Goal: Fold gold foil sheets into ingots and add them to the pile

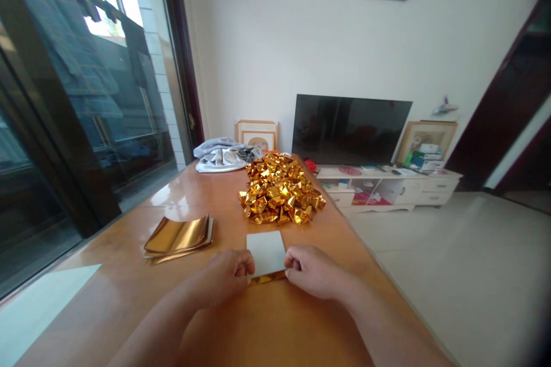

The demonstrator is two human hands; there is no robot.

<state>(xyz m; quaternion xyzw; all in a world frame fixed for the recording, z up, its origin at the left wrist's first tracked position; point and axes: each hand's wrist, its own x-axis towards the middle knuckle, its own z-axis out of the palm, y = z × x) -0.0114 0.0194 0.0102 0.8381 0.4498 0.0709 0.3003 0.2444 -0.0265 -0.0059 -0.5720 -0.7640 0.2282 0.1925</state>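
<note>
A sheet of gold foil paper [266,252] lies on the table, white side up, with a narrow gold strip folded along its near edge. My left hand [230,272] pinches the near left corner of this sheet. At the near right corner, my right hand [306,270] grips the sheet between thumb and curled fingers. Just beyond the sheet rises a heap of folded gold paper pieces [282,192]. To the left of my left hand rests a stack of gold foil sheets [178,236], slightly curled and gold side up.
The brown table [206,327] has its right edge beside my right forearm. A pale sheet [38,309] lies at the left, and a bundle of grey cloth [224,155] at the far end. Beyond stand a television [350,129] and a low white cabinet [413,192].
</note>
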